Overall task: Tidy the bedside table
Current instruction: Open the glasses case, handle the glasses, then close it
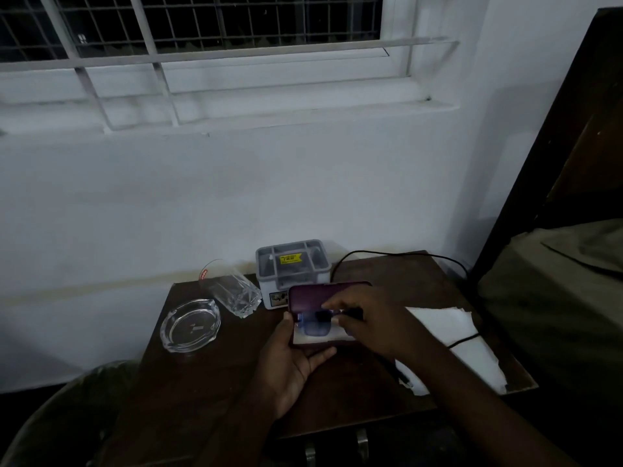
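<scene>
Dark table [209, 382] under barred window [202, 25]; both hands closed on case [312, 298].

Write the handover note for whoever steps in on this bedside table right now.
Left hand: holds the open maroon glasses case from below.
Right hand: fingers on the dark-lensed glasses lying in the case; grip unclear.
On the brown wooden table: clear glass ashtray front left, cut-glass tumbler behind it, grey lidded plastic box at the wall, torn white paper right, black cable across it.
Done: glasses in case.
Left: close case, set it down; paper and cable.
</scene>
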### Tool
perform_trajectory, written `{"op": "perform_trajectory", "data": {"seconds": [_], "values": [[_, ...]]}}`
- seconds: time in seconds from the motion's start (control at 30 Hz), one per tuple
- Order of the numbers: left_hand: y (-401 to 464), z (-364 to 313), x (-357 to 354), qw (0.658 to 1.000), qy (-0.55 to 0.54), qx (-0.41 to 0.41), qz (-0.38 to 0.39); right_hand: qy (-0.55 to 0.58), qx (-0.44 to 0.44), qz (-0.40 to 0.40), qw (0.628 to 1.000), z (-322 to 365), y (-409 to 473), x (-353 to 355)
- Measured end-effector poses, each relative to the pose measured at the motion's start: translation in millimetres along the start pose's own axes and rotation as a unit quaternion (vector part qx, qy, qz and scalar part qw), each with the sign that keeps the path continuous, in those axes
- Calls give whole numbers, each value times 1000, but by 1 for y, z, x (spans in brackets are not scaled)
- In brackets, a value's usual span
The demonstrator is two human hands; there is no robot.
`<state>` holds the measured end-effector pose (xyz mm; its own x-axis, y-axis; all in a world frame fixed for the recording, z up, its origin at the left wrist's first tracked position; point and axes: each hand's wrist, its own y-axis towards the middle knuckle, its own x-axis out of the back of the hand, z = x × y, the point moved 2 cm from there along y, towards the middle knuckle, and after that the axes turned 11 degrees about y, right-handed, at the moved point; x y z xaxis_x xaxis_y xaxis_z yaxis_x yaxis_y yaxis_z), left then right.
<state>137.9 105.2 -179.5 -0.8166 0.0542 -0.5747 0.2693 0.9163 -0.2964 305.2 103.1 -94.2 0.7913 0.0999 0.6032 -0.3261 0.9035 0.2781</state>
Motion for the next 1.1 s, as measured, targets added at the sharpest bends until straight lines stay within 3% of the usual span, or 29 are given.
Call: {"op": "perform_trajectory", "data": {"seconds": [0.33,0.37,0.43,0.5,0.6,0.77,0.87,1.0,1.1], "values": [[1,2,-1,1000,-8,-1,-11,-85,45,5,995,-11,-5,-21],[0,1,-2,1000,-9,-1,-12,-71,48,-39,996,-10,-5,-18],[0,1,-2,1000,-4,-8,-15,-28,26,-209,977,-12,-6,-6],[0,1,-2,1000,-4,-14,-18,73,-82,-326,939,-22,-7,5],[-1,1,-1,1000,-9,-15,-17,278,-252,-235,896,-28,-4,1],[-4,-3,-1,999,10,-33,5,407,-325,-181,834,-29,-10,-3],[-6,-6,-2,999,3,-32,7,429,-335,-169,822,-35,-9,-1],[-7,-7,-5,1000,-2,-15,-7,424,-290,-143,846,-40,-12,-6],[-7,-6,-6,999,-4,-20,-28,434,-292,-143,840,-46,-13,-11]]}}
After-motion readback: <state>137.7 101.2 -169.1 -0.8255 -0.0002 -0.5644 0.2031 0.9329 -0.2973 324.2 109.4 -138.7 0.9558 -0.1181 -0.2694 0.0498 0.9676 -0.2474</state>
